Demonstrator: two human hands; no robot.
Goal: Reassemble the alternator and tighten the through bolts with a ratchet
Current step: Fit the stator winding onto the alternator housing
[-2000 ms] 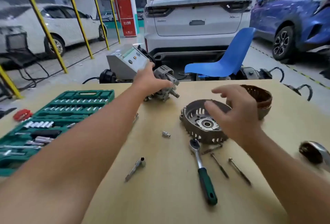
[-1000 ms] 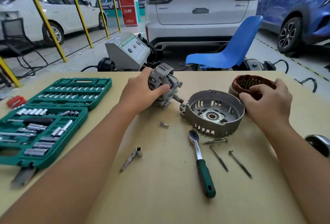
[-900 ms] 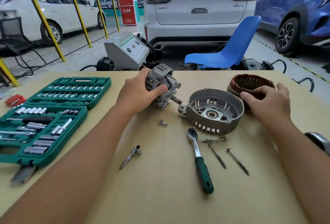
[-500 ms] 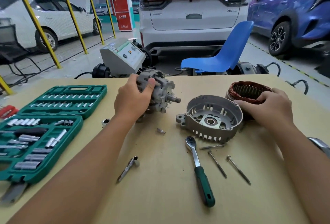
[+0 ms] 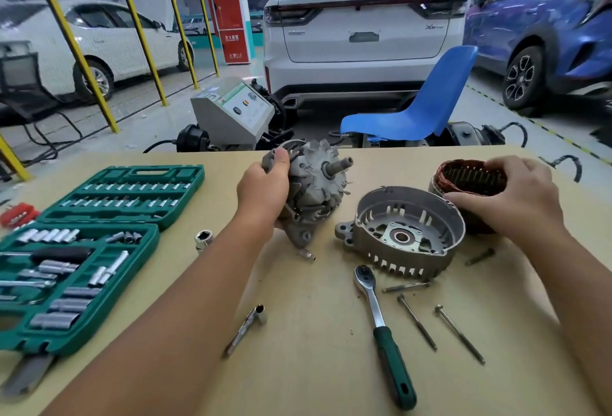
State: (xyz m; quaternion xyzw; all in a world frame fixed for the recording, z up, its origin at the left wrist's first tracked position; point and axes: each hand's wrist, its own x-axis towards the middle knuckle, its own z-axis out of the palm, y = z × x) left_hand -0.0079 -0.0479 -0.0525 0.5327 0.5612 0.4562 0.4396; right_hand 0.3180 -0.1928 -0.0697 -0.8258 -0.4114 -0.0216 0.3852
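My left hand (image 5: 263, 190) grips the grey rotor-and-housing half (image 5: 314, 183) of the alternator, tipped up on the table with its shaft pointing up and right. The empty grey end housing (image 5: 407, 233) lies open side up at the centre. Behind it to the right sits the copper-wound stator ring (image 5: 463, 177), which my right hand (image 5: 510, 197) holds by its near rim. A green-handled ratchet (image 5: 384, 333) lies in front of the housing. Beside it lie three long through bolts (image 5: 417, 321), and a fourth bolt (image 5: 480, 256) lies under my right wrist.
An open green socket set case (image 5: 82, 250) fills the table's left side. A loose socket (image 5: 203, 239), a small bit (image 5: 306, 254) and an extension bar (image 5: 246, 329) lie on the wooden table (image 5: 298, 366). A grey machine (image 5: 231, 114) and blue chair (image 5: 414, 111) stand beyond the far edge.
My left hand has tipped the rotor half upright and turned its shaft toward the right. My right hand went from hovering over the end housing to holding the stator ring.
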